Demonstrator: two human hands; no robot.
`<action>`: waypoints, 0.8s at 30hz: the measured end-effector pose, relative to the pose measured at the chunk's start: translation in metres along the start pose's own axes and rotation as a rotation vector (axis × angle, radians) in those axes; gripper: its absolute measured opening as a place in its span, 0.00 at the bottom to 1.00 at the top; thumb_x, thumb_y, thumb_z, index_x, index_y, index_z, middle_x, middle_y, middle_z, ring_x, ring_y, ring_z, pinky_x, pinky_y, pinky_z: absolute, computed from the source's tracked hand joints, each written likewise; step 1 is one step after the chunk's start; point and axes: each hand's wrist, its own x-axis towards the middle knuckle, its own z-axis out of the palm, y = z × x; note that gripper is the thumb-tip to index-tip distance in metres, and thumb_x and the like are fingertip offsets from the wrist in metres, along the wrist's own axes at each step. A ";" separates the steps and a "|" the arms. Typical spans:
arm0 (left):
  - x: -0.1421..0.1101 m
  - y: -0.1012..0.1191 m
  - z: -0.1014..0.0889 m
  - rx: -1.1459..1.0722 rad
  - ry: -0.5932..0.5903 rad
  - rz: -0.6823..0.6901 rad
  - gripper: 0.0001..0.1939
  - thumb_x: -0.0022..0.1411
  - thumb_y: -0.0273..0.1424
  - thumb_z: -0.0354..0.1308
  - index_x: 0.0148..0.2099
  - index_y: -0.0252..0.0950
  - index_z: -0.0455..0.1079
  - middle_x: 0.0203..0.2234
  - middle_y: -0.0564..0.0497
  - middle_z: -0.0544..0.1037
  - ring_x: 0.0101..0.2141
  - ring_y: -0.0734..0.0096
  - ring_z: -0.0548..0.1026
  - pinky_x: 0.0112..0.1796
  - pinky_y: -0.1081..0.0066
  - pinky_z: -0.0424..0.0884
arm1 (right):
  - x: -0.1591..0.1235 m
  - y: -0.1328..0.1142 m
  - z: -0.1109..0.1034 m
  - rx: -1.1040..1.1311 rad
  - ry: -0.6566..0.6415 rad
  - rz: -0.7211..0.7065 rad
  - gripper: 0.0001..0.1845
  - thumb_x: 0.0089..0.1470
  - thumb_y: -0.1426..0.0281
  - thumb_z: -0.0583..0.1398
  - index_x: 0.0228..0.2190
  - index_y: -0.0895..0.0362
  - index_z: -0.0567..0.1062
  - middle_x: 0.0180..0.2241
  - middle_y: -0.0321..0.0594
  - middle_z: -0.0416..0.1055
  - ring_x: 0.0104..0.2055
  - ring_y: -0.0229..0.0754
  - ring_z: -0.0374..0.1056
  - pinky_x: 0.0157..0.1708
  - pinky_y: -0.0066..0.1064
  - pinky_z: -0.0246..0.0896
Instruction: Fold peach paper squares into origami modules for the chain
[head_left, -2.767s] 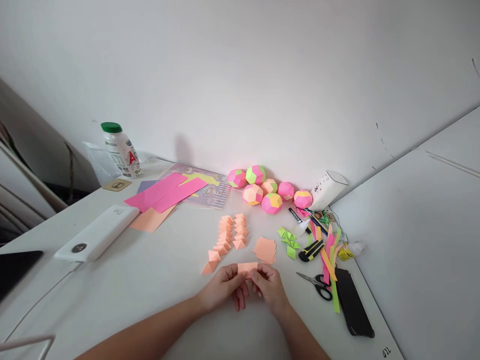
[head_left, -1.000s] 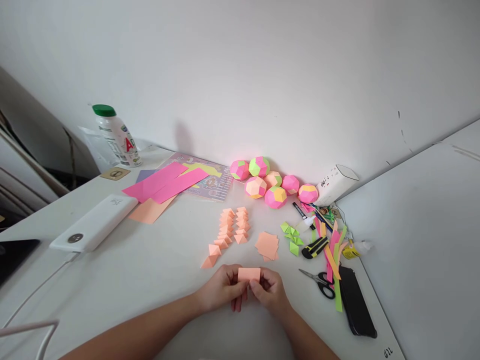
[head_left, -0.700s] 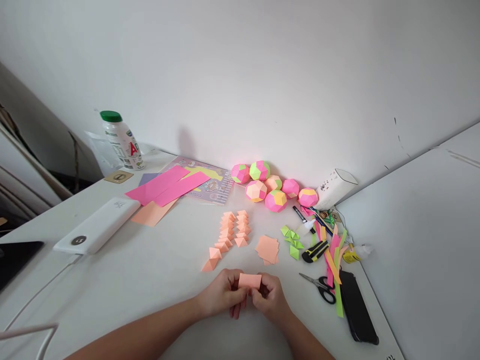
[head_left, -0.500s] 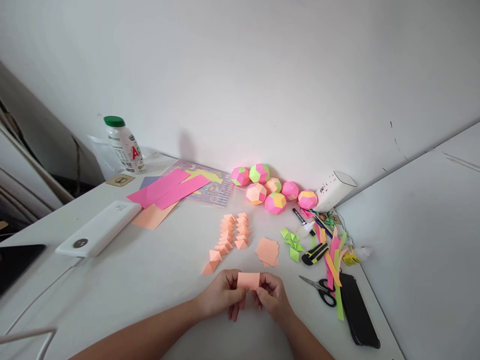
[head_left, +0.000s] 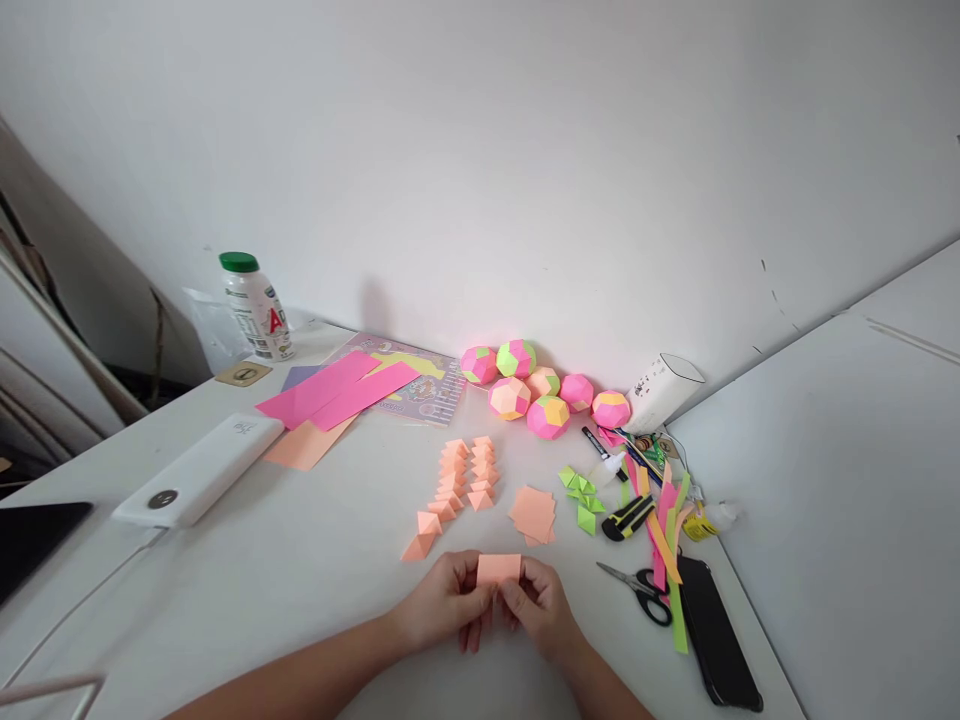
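Note:
A small piece of peach paper (head_left: 499, 568), folded over, is pinched between both hands just above the table. My left hand (head_left: 448, 598) grips its left side, thumb along the lower edge. On the other side my right hand (head_left: 541, 604) holds it, with the two thumb tips close together at the bottom middle. Beyond the hands lies a loose stack of peach paper squares (head_left: 533, 514). Two rows of folded peach paper units (head_left: 452, 478) stand left of that stack. Several folded green units (head_left: 583, 494) sit to its right.
Coloured paper balls (head_left: 548, 416) line the wall. On the right are scissors (head_left: 636, 590), a utility knife (head_left: 628, 517), paper strips (head_left: 663, 540) and a black phone (head_left: 718, 635). A white power bank (head_left: 202, 470), pink paper (head_left: 330, 390) and a bottle (head_left: 259, 310) are left.
My right thumb has slid inward along the paper's lower edge toward the left thumb. The whole view has shifted slightly, with the table things appearing a little lower.

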 end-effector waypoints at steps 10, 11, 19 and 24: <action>0.002 0.008 -0.003 -0.279 0.098 0.048 0.16 0.57 0.41 0.55 0.30 0.38 0.52 0.19 0.54 0.75 0.15 0.72 0.73 0.15 0.75 0.65 | 0.002 0.004 -0.003 0.102 0.172 0.009 0.18 0.53 0.56 0.57 0.23 0.58 0.65 0.14 0.30 0.61 0.15 0.31 0.53 0.16 0.24 0.49; 0.002 0.009 -0.003 -0.286 0.094 0.065 0.16 0.57 0.42 0.55 0.31 0.39 0.52 0.21 0.55 0.74 0.16 0.72 0.73 0.16 0.75 0.67 | 0.002 0.003 -0.002 0.093 0.163 0.009 0.18 0.53 0.56 0.58 0.24 0.59 0.66 0.14 0.30 0.61 0.15 0.31 0.53 0.16 0.24 0.49; 0.002 0.002 -0.002 -0.040 0.046 0.015 0.19 0.57 0.46 0.55 0.29 0.38 0.53 0.16 0.58 0.71 0.13 0.76 0.69 0.14 0.77 0.63 | 0.001 0.005 0.000 0.039 0.153 0.018 0.17 0.50 0.57 0.60 0.31 0.58 0.70 0.18 0.31 0.63 0.16 0.32 0.58 0.16 0.24 0.55; 0.001 0.001 -0.001 -0.002 0.045 0.016 0.18 0.57 0.46 0.55 0.30 0.39 0.54 0.13 0.59 0.69 0.14 0.76 0.68 0.16 0.77 0.62 | 0.004 0.007 -0.003 0.107 0.172 -0.031 0.15 0.50 0.57 0.61 0.30 0.57 0.71 0.22 0.34 0.66 0.16 0.32 0.59 0.15 0.25 0.57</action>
